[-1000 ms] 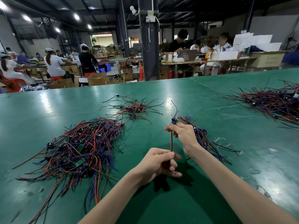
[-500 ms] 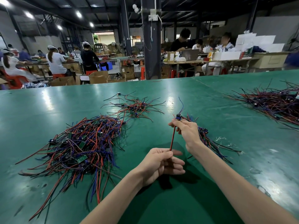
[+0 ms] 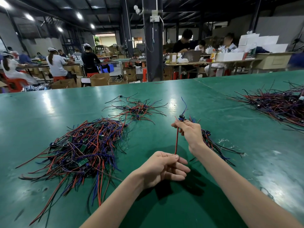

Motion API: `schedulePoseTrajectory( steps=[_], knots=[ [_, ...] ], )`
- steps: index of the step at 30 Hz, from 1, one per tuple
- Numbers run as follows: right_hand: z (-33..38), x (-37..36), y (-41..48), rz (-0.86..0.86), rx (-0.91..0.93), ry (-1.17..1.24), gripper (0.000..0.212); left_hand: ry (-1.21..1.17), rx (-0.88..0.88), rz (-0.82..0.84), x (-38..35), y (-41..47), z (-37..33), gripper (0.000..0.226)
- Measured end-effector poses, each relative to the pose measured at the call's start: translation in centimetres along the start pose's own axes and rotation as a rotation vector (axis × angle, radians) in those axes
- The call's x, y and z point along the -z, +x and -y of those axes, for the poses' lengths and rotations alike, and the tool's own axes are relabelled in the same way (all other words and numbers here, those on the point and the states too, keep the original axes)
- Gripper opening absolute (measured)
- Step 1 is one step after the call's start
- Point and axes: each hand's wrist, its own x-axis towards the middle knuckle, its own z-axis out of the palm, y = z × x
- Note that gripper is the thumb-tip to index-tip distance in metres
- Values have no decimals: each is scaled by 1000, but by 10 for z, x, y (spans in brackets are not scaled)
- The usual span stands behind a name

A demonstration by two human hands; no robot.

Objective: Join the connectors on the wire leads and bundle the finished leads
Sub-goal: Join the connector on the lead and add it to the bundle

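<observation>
The broad green table top point(image 3: 49, 112) has a smooth, semi-gloss covering that mirrors the ceiling lamps, with dull scuffs and pale smears towards its right side. The large heap of red, blue and black leads point(image 3: 98, 137) shows smooth plastic insulation with a slight sheen. Among it lie small green circuit boards point(image 3: 83, 147), matt. The thin red-and-black lead point(image 3: 176, 140) has the same smooth plastic sheath. The small dark connector point(image 3: 181, 117) is moulded plastic. The brown cardboard boxes point(image 3: 98, 79) are matt paperboard.

Left hand point(image 3: 162, 168) pinches low, right hand point(image 3: 189, 131) pinches higher.
</observation>
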Motion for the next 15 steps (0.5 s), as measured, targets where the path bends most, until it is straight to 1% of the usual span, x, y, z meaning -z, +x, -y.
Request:
schedulePoseTrajectory(
  steps=[4,8,15],
  knots=[
    [-1,1,1,4,10,-1,20,98,33,-54,-2,-1,-2,40],
    [-3,-1,0,28,23,-29,18,147,85,-81,-2,-2,-6,45],
    [-1,0,-3,30,7,-17,19,130,106,-54,-2,-4,-8,49]
  ],
)
